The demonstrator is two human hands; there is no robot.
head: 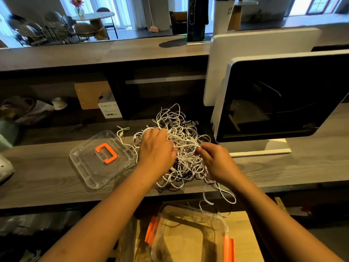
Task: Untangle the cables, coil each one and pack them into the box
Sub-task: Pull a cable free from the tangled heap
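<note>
The tangle of thin white and black cables (182, 132) sits heaped on the grey wooden desk (47, 176), just in front of a dark-screened monitor (283, 95), with a few loose loops spilling over the near edge of the desk and hanging toward the clear plastic box with orange latches (225, 229) below. From where I stand, that box looks to hold no coiled cable yet. Its clear flat lid with an orange handle (102, 159) lies on the desk just left of the heap. The left hand (156, 150) is dug into the left side of the heap, fingers curled round a bunch of strands and holding the mass down. The right hand (215, 159) pinches a single white strand (187, 145) between thumb and fingertips, and that strand runs taut across to the left hand. I would say this is the very start of the job, the untangling step, with one cable being singled out and nothing coiled. The next move seems to call for patience: follow that one strand back through the knots, feed it out loop by loop while the other hand pins the rest, and find a plug end before pulling hard. A plain tug would likely tighten the snarl or drag the whole heap off the edge.
</note>
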